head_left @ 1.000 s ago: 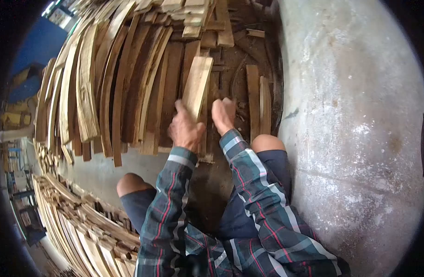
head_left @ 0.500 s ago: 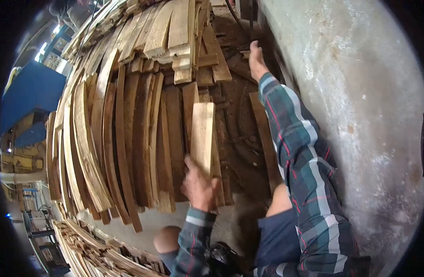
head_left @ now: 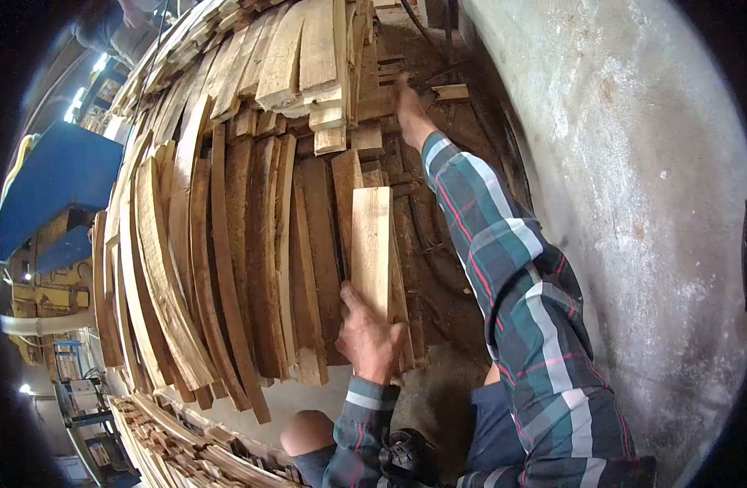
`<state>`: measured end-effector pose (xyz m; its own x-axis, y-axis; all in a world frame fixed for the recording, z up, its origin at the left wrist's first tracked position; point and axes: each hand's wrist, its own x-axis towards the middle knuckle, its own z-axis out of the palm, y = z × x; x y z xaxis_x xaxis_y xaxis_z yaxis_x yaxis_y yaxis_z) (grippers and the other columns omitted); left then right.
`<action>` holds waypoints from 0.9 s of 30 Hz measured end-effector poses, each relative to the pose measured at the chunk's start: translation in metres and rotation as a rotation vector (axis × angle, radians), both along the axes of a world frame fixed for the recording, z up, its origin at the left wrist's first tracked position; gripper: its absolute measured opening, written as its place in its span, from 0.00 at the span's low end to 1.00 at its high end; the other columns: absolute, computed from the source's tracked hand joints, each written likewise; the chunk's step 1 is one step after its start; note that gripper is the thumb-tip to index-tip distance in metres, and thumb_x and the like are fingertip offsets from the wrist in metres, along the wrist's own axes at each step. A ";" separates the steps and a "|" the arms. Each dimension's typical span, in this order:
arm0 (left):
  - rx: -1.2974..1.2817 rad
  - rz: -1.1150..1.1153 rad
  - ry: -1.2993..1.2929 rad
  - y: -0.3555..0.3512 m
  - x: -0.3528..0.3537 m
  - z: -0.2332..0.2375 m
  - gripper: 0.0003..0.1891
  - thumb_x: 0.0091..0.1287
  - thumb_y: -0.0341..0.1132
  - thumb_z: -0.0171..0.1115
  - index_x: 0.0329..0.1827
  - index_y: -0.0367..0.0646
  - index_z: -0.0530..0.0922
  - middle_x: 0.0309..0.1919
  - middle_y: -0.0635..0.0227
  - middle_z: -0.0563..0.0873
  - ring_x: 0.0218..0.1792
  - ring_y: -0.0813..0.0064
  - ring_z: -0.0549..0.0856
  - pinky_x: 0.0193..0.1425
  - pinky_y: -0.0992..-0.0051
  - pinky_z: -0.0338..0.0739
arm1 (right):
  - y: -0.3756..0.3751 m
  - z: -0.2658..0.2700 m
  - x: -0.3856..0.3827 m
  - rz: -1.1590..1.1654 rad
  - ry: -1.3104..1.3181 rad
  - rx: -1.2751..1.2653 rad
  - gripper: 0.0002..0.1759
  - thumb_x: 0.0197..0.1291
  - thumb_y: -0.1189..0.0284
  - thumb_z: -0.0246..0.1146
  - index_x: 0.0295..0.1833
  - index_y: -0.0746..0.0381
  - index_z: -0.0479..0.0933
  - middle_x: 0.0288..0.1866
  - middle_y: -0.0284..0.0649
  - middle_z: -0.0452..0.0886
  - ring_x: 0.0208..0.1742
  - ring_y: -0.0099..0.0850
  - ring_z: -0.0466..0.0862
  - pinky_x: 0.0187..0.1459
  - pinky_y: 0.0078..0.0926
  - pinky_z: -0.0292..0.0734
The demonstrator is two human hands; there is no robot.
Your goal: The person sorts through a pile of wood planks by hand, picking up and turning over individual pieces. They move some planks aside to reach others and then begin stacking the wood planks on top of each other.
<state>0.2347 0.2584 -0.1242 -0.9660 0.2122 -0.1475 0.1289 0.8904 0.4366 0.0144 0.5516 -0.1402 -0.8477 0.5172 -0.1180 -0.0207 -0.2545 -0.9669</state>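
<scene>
My left hand (head_left: 372, 340) is closed around the near end of a short pale wooden board (head_left: 372, 248), which points away from me over the lower planks. At the far right side of the stack, my right hand (head_left: 411, 112) is held up beside the plank ends. Its fingers look stretched out, though they are dark and partly turned away, and I see nothing held in them. Left of that hand a crosswise wooden piece (head_left: 376, 107) juts from the stack. A small pale block (head_left: 450, 92) lies just to its right.
A large plank stack (head_left: 247, 175) fills the left and middle. A grey wall (head_left: 617, 138) rises close on the right, with dark debris-strewn floor (head_left: 438, 244) between. More thin strips (head_left: 174, 447) lie at lower left. Blue machinery (head_left: 60, 183) stands further left, and a person (head_left: 117, 32) is behind.
My right hand has moved left, from near the wall to the side of the stack. My left hand keeps its board, slightly lower and further right in view. A dark plank beside the wall no longer shows.
</scene>
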 end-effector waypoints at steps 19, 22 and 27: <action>0.189 0.034 0.080 0.002 0.012 0.004 0.49 0.45 0.29 0.73 0.75 0.35 0.59 0.62 0.38 0.75 0.59 0.34 0.78 0.62 0.45 0.78 | -0.194 -0.019 0.257 0.092 -0.058 -0.356 0.43 0.80 0.45 0.42 0.79 0.75 0.55 0.83 0.50 0.58 0.82 0.36 0.58 0.80 0.30 0.51; 0.411 0.042 0.236 -0.005 0.014 -0.004 0.47 0.45 0.29 0.71 0.74 0.34 0.64 0.58 0.40 0.79 0.56 0.36 0.80 0.62 0.49 0.78 | -0.184 -0.067 0.241 0.045 -0.037 -0.118 0.40 0.82 0.48 0.38 0.75 0.77 0.62 0.78 0.47 0.66 0.77 0.31 0.66 0.78 0.29 0.57; 0.931 0.000 0.269 -0.025 0.018 -0.001 0.40 0.55 0.32 0.68 0.71 0.21 0.66 0.57 0.46 0.84 0.57 0.63 0.84 0.64 0.70 0.78 | -0.202 -0.112 0.237 -0.015 0.093 0.015 0.35 0.83 0.52 0.38 0.72 0.75 0.67 0.72 0.45 0.72 0.71 0.32 0.70 0.74 0.30 0.62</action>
